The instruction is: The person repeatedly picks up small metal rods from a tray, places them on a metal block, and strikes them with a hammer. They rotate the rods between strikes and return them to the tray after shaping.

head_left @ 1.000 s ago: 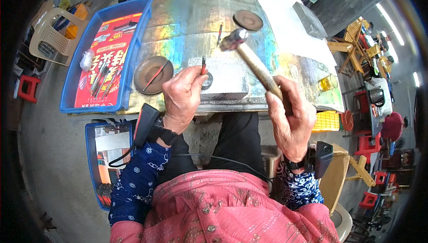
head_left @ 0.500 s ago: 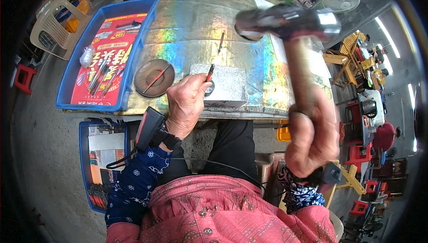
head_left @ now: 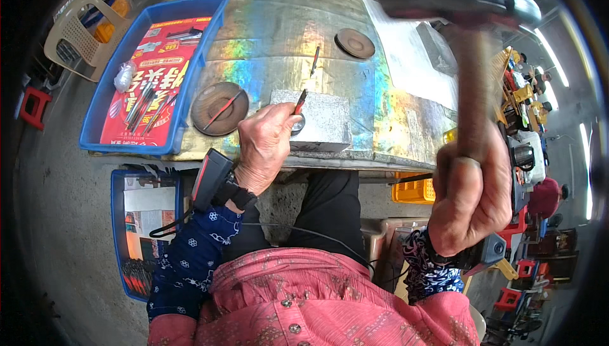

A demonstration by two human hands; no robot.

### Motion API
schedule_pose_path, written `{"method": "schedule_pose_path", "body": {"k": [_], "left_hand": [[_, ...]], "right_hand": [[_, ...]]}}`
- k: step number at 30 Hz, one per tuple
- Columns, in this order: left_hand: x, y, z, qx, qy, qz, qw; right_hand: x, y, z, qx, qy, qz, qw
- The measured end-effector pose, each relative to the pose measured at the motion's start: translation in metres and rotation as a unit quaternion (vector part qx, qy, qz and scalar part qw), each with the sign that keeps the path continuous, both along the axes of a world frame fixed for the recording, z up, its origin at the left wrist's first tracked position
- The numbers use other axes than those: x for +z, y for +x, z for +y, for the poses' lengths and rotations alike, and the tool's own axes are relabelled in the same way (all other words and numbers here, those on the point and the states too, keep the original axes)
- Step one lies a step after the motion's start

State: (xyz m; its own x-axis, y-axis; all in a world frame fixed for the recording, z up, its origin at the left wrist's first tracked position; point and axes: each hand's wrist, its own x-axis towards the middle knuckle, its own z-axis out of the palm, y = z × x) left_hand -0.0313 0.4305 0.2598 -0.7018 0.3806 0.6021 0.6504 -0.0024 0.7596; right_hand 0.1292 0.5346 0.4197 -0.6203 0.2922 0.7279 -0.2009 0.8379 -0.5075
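Observation:
A slim red-and-black rod (head_left: 301,101) is pinched in the closed fingers of my left hand (head_left: 262,148). That hand is over the left side of a speckled grey stone block (head_left: 328,116) at the table's near edge. A small dark round piece (head_left: 297,124) shows beside the fingertips; the rod's lower end is hidden. My right hand (head_left: 471,197) is wrapped round the wooden handle of a hammer (head_left: 474,86), raised to the right with its dark head up. Left of the block, a round brown dish (head_left: 202,106) bears a thin red-and-black rod (head_left: 223,110).
Another rod (head_left: 315,60) lies beyond the block, with a second brown dish (head_left: 357,42) farther back. A blue tray (head_left: 87,138) with thin rods stands at the left. White sheeting (head_left: 406,60) covers the table's right side. A blue crate (head_left: 118,219) is below left.
My right hand has moved the hammer right and slightly down, uncovering the far brown dish and the white sheeting. My left hand and its rod have stayed almost in place.

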Motion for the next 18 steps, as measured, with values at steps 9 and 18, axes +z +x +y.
{"method": "schedule_pose_path", "body": {"k": [9, 18], "left_hand": [[-0.003, -0.003, -0.003, 0.005, -0.036, 0.013, 0.999], [0.001, -0.015, -0.009, -0.056, 0.016, -0.186, 0.981]], "right_hand": [[-0.022, -0.003, 0.011, -0.020, 0.002, -0.220, 0.975], [-0.072, -0.001, 0.021, -0.069, 0.030, -0.172, 0.982]]}}
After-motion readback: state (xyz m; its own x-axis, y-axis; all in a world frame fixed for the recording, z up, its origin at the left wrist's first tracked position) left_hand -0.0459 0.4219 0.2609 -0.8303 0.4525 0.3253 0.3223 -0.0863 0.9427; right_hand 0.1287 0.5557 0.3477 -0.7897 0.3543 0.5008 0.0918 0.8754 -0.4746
